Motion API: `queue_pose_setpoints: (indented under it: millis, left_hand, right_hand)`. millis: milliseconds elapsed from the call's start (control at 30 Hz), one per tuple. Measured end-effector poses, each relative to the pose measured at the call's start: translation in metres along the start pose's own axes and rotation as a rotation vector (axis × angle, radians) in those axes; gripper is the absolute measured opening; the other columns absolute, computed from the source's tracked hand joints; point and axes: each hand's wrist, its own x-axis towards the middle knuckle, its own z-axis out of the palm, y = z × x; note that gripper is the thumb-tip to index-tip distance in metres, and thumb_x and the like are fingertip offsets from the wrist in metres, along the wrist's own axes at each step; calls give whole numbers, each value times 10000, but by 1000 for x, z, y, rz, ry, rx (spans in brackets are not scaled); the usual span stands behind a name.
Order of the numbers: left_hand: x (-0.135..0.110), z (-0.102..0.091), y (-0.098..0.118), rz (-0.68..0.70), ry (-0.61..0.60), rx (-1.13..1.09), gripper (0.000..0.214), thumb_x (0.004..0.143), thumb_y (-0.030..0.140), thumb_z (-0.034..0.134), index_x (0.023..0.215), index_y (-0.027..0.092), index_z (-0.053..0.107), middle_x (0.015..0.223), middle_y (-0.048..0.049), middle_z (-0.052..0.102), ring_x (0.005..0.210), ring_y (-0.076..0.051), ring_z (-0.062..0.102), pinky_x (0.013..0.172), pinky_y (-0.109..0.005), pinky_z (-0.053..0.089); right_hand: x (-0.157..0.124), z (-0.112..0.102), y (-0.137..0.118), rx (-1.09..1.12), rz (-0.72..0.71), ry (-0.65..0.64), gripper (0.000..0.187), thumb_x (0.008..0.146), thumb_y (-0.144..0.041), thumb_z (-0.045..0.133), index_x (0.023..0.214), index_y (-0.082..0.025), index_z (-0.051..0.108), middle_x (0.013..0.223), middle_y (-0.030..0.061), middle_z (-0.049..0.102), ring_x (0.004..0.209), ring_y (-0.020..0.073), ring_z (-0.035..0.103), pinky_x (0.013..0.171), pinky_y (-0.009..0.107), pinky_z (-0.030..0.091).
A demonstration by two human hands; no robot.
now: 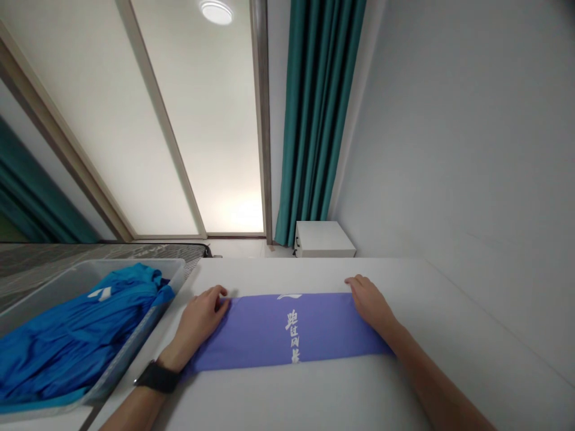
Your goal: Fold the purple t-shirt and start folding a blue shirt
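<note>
Touching the left end of a flat violet-blue cloth strip with white characters [314, 329] with the left hand [202, 314], thumb and forefinger narrowly apart; touching its far right corner with the right hand [371, 305], fingers slightly bent. Cannot tell whether pinching fabric on either side. Spread across a smooth white tabletop [269, 398]. Visible at left, holding blue crumpled clothing [99, 335]: a translucent plastic bin [94, 272]. Standing beyond the far edge: a small white cabinet [321, 236].

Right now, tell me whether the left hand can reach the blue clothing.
Probably yes: the blue clothing lies in an open bin beside the left hand, with no lid over it, though that hand touches purple cloth.
</note>
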Motion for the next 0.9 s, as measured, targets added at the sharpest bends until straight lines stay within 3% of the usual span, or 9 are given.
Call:
queue_pose_setpoints:
  millis: [100, 233, 367, 600, 767, 900]
  left_hand:
    - [-10, -9, 29, 139, 170, 201, 276, 947, 232, 399, 1058, 171, 644, 1014, -130, 687, 1018, -294, 609, 877, -411, 410]
    - [-21, 5, 88, 364, 127, 128, 369, 943, 199, 389, 1261, 176, 573, 1278, -131, 620, 1199, -292, 544, 1010, -464, 395]
    - [-25, 33, 129, 495, 59, 32, 484, 988, 319, 361, 1434, 141, 424, 1505, -111, 449, 1390, -255, 390, 1136, -434, 316]
    - [-24, 58, 129, 449, 15, 18, 501, 988, 305, 341, 1461, 156, 412, 1536, -90, 408, 1435, -235, 336, 1170, -446, 289]
    - [-24, 63, 126, 466, 51, 29, 525, 970, 307, 370, 1471, 150, 403, 1543, -103, 390, 1435, -250, 337, 1163, -474, 302]
    - [-24, 64, 127, 467, 56, 24, 523, 979, 327, 362, 1473, 159, 405, 1537, -105, 400, 1432, -247, 343, 1163, -468, 307]
  right_hand:
    - [-1, -9, -37, -27, -78, 5, 429, 936, -117, 326, 1264, -168, 598, 1177, 135, 654, 1076, 262, 579, 946, 411, 438]
    - [-11, -8, -95, 76, -194, -27, 504, 975, -223, 288, 1448, -156, 447, 1424, 135, 527, 1315, 273, 453, 1098, 465, 342]
    - [-21, 4, -121, 94, -257, -91, 541, 973, -234, 299, 1500, -131, 363, 1536, 118, 391, 1432, 247, 311, 1187, 469, 208]
    - [-22, 12, -116, 114, -197, -218, 565, 975, -299, 323, 1503, -101, 347, 1576, 112, 299, 1466, 227, 237, 1200, 449, 183]
    - [-21, 13, -114, 93, -168, -218, 582, 968, -312, 331, 1504, -84, 340, 1576, 129, 284, 1470, 236, 223, 1197, 451, 189]
    - [-20, 13, -96, 62, -135, -184, 574, 990, -358, 298, 1504, -105, 348, 1566, 135, 306, 1462, 247, 248, 1193, 478, 190]
